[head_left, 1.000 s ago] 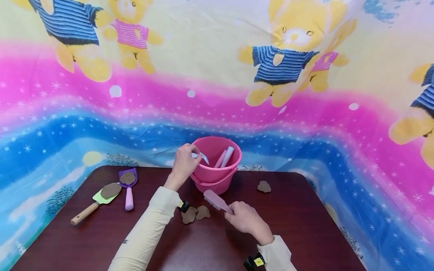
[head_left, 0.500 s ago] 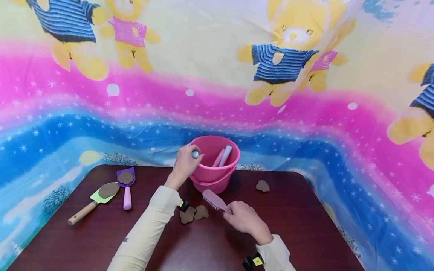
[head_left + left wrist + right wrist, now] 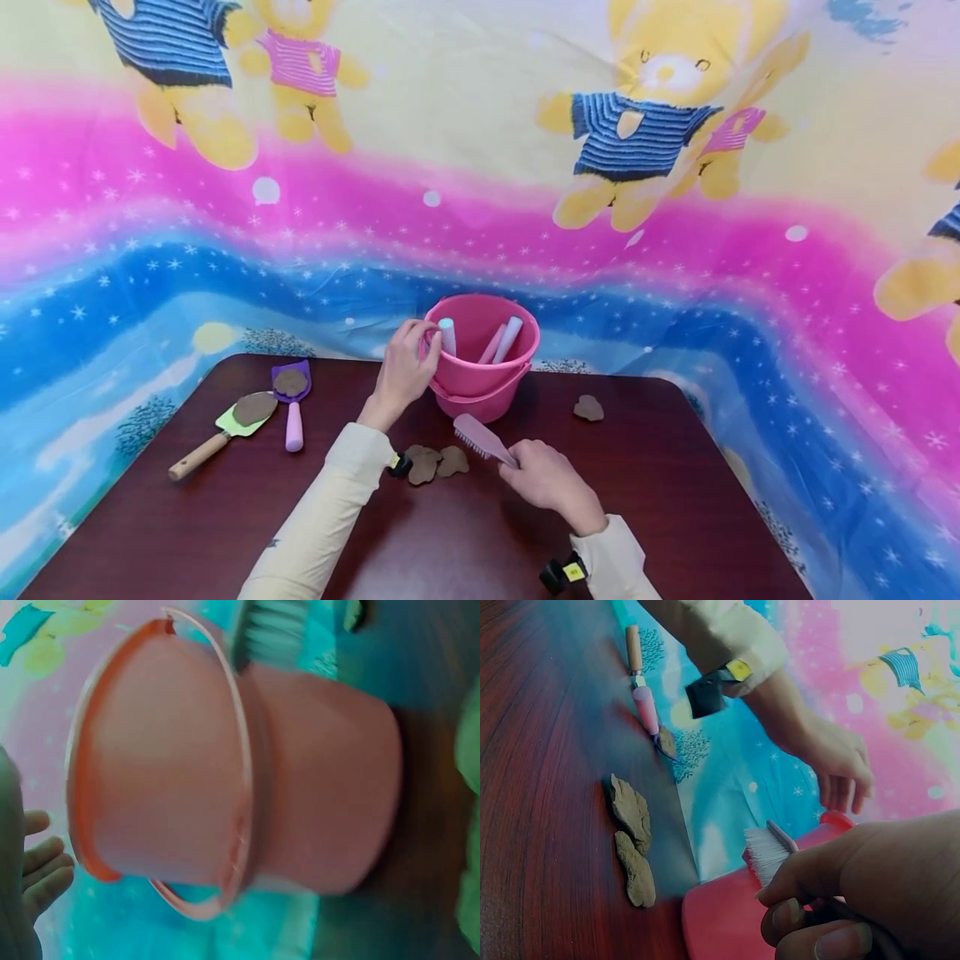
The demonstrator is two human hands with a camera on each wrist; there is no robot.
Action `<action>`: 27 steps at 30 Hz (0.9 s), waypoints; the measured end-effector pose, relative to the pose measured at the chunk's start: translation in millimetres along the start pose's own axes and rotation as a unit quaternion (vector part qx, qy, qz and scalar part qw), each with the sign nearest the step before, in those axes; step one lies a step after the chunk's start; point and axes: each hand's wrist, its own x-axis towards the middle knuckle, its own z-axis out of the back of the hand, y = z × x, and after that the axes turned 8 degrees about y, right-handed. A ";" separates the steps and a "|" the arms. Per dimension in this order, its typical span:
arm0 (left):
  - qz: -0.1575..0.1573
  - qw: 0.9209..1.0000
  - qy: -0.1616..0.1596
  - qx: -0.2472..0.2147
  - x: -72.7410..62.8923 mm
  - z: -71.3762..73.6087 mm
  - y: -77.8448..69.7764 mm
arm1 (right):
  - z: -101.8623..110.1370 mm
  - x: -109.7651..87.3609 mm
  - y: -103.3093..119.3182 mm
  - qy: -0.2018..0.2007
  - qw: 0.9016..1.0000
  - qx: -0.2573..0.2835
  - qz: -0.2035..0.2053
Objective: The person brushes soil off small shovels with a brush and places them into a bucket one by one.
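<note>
My left hand point(image 3: 408, 362) is at the left rim of a pink bucket point(image 3: 480, 404), fingers relaxed and holding nothing. In the left wrist view its fingers point(image 3: 46, 874) are loosely extended beside the rim. Just inside that rim a pale handle point(image 3: 448, 340) with a light-blue end leans upright; its lower part is hidden. A pink handle point(image 3: 491, 346) and a pale lilac handle point(image 3: 508, 340) lean against the bucket's right inner wall. My right hand point(image 3: 551, 479) grips a pink brush point(image 3: 483, 437) by its handle, the white bristles point(image 3: 765, 855) facing left, in front of the bucket.
Two brown clay-like lumps point(image 3: 435, 463) lie left of the brush; another lump point(image 3: 588, 408) is at right. On the left rest a green trowel point(image 3: 198, 454) and a purple shovel point(image 3: 294, 427), each bearing a brown lump. A patterned cloth point(image 3: 360, 225) hangs behind the table.
My left hand has let go of the pale, blue-ended tool, which now leans inside the bucket. The hand has shifted slightly to the rim's outside. The right hand stays with the brush.
</note>
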 end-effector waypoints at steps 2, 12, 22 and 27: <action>0.013 1.000 -0.002 0.004 -7.0 3.0 5.3 | 0.7 -0.7 0.6 0.001 1.000 0.001 0.000; 0.099 0.994 -0.019 0.048 -38.8 25.6 36.1 | 2.7 -2.1 3.5 0.003 1.000 0.005 0.005; 0.243 0.961 0.001 0.134 -77.2 69.5 67.9 | 1.4 -2.9 3.4 0.008 1.000 0.010 0.004; 0.306 0.938 0.039 0.159 -96.6 88.5 77.2 | 1.6 -3.9 4.4 0.009 1.000 0.004 0.003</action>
